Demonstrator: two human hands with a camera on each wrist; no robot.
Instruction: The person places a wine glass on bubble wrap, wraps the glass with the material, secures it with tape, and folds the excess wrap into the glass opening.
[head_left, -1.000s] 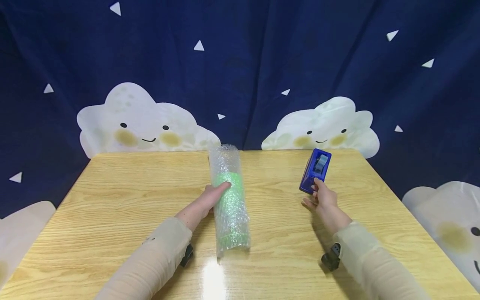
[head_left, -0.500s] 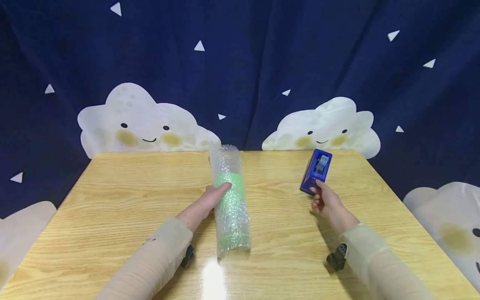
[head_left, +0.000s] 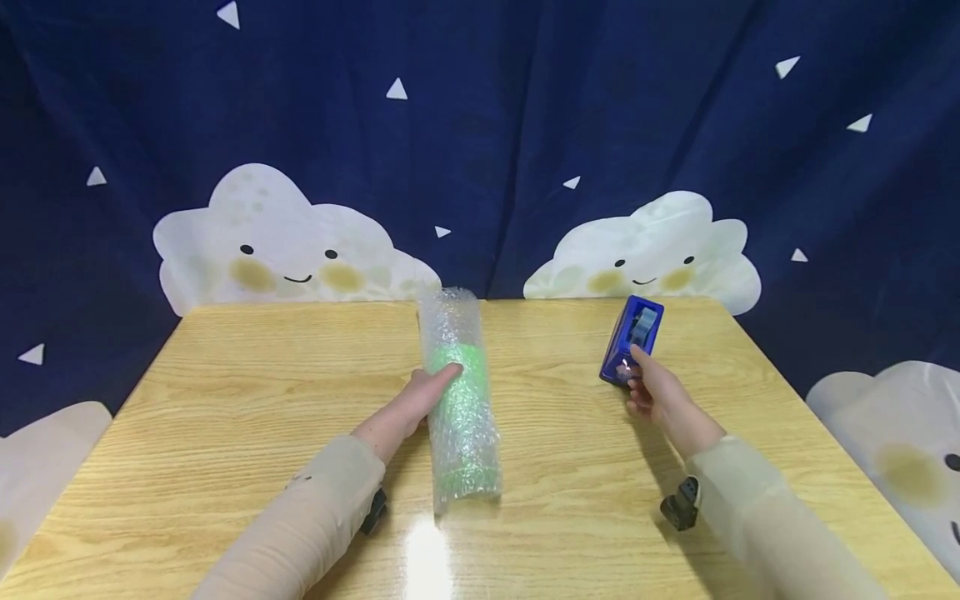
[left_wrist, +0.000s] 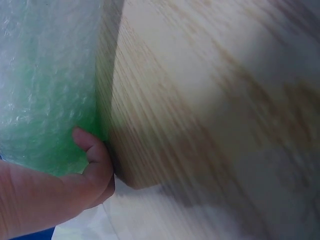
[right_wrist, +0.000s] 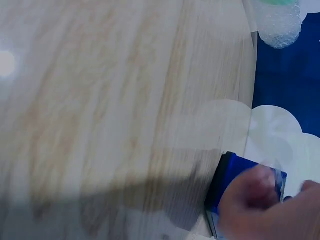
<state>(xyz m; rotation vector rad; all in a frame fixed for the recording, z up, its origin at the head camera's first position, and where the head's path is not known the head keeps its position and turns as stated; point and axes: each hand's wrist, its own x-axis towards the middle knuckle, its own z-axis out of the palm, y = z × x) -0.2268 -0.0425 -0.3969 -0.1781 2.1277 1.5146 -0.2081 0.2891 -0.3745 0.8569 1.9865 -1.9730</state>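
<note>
A green cylinder (head_left: 459, 400) in clear bubble wrap (head_left: 450, 312) lies lengthwise near the middle of the table. My left hand (head_left: 412, 404) grips it from the left side, thumb on top; the fingers underneath are hidden. Its wrist view shows the thumb against the wrapped green cylinder. On the right stands a blue tape dispenser (head_left: 622, 342) with a roll of clear tape (head_left: 642, 327). My right hand (head_left: 663, 396) is at the dispenser's near end, thumb and forefinger touching it and the other fingers curled below. Blur in the right wrist view hides whether the fingertips pinch the tape.
The wooden table (head_left: 300, 367) ends at a dark blue curtain (head_left: 480, 125) printed with clouds and white triangles. The bubble wrap reaches past the table's far edge. A small black device (head_left: 680, 504) is worn under the right wrist.
My right hand has shifted slightly to the right, and its thumb now lies higher on the dispenser, closer to the roll. The left hand and wrapped cylinder have not moved.
</note>
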